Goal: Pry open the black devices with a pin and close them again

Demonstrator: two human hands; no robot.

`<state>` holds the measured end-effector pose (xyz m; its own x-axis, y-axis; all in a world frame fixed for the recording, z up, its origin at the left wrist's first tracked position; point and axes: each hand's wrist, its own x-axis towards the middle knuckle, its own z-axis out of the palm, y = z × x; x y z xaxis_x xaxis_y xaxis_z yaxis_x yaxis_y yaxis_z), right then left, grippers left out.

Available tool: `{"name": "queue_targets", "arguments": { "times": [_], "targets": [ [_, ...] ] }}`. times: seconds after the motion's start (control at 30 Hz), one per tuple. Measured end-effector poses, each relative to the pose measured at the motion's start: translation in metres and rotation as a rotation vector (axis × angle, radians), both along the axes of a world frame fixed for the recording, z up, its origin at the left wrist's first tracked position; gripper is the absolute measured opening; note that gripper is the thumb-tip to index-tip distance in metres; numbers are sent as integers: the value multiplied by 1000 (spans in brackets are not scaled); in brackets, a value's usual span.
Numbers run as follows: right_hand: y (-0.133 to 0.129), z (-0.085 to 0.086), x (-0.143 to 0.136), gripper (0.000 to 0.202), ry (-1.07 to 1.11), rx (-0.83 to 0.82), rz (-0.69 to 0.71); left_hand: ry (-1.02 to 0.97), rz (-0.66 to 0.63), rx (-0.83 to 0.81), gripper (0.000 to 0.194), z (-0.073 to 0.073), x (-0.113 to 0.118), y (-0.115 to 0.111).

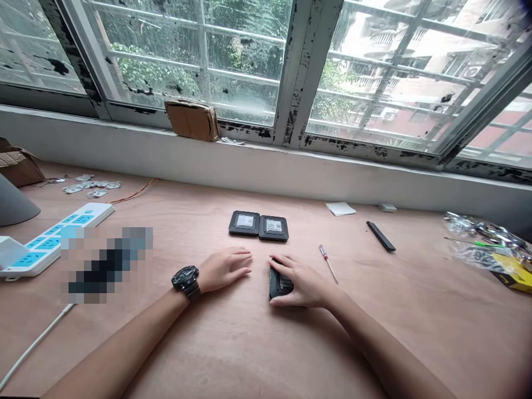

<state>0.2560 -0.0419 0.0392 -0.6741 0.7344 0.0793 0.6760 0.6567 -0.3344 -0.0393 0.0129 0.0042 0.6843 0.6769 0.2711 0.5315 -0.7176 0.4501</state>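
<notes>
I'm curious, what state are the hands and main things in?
Left hand: holding nothing, fingers extended
Right hand: gripping the near black case
Near black case: partly covered
Far left black case: flat, label up
Far right black case: flat, label up
Screwdriver: lying loose
Black stick: lying flat
Watch: strapped on
Power strip: on or off, cannot tell

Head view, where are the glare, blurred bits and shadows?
Head view: the right window is brightest, partly washed out; head view: a pixelated patch sits by the power strip; head view: soft shadow falls below the right hand.
</notes>
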Motion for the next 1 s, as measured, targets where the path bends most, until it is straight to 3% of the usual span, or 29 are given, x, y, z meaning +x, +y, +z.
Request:
{"name": "queue_targets", "arguments": {
  "times": [0.33, 0.47, 0.6, 0.7, 0.83, 1.0],
  "targets": [
    [-1, 1, 0, 102, -36, 0, -13, -20, 1, 53, 41, -9, -3, 4],
    [-5, -3, 20, 111, -15, 6, -42, -11, -12, 123, 36, -3, -3, 2],
    [-17, -19, 53, 123, -17, 146, -111, -80, -81, 317, 28, 0, 15, -20],
    [-27, -33, 68, 129, -27, 204, -134, -81, -274, 458, 31, -5, 40, -48],
    [-34, -41, 69, 126, -34, 170, -148, 49, -389, 479, 42, -9, 65, -75],
    [-33, -39, 66, 113, -39, 83, -110, 151, -382, 455, 42, -8, 68, -79]
  ]
}}
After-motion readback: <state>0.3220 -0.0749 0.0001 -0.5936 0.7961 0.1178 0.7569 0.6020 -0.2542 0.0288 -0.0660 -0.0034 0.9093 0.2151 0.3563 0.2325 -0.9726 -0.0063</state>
